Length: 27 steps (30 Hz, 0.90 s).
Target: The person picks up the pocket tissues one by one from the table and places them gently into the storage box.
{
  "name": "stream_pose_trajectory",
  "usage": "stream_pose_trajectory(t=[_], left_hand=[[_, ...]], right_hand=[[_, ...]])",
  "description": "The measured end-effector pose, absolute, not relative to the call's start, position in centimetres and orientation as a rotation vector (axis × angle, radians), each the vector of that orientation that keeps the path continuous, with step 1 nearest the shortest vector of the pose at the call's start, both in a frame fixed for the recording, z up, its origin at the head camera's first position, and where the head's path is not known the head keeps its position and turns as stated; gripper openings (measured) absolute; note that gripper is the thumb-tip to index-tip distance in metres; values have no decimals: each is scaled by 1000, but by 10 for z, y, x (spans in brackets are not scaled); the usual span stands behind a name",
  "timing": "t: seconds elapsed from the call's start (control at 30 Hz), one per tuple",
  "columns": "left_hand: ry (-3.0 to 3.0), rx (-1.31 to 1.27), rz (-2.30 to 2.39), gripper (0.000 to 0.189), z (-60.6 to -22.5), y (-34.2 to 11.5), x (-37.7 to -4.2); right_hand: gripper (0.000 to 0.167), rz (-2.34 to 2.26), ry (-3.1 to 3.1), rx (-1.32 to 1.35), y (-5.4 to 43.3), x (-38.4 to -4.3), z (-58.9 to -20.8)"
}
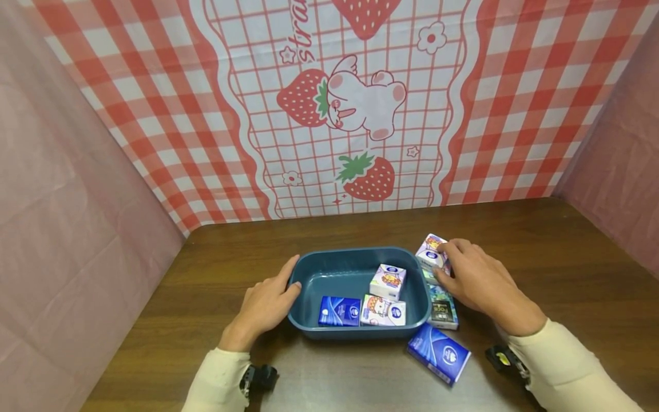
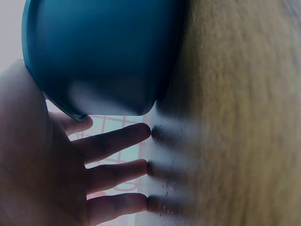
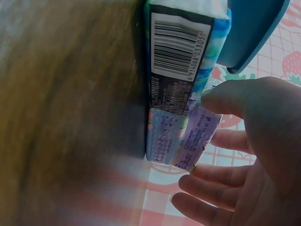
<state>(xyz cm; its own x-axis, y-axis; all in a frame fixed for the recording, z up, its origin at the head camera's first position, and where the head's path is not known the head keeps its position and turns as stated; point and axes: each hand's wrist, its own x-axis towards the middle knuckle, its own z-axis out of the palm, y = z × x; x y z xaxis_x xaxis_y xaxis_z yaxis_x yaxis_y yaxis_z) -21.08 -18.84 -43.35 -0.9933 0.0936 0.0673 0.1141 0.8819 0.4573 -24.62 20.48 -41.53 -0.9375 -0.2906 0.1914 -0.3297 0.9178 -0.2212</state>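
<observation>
A dark teal plastic bin [image 1: 329,333] stands on the table, holding a blue tissue pack [image 1: 340,312] and two white cartoon-printed tissue packs [image 1: 388,281]. My left hand [image 1: 269,300] touches the bin's left end, its thumb by the rim and other fingers straight, tips down at the tabletop in the left wrist view. Just right of the bin, my right hand [image 1: 476,280] pinches a white-and-purple tissue pack [image 1: 429,247] between thumb and fingers. That pack lies over another pack, mostly hidden beneath it. In the right wrist view its purple printed side [image 3: 200,136] shows beside the thumb.
Nearer me, a dark green-and-blue tissue pack [image 1: 443,309] lies against the bin's right side. A blue tissue pack [image 1: 440,353] sits slanted at the bin's front right corner. Behind the wooden table [image 1: 247,240] hangs a red-and-white checked strawberry cloth [image 1: 329,171]; pink cloth covers both sides.
</observation>
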Motion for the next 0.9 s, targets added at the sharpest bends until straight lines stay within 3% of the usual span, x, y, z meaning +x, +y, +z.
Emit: stream_pose_trajectory(t=[0.9], left_hand=[[-3007,-159,-743,61,-434,-188,-212]], right_hand=[[61,415,-2965,446,205,-247,-416]])
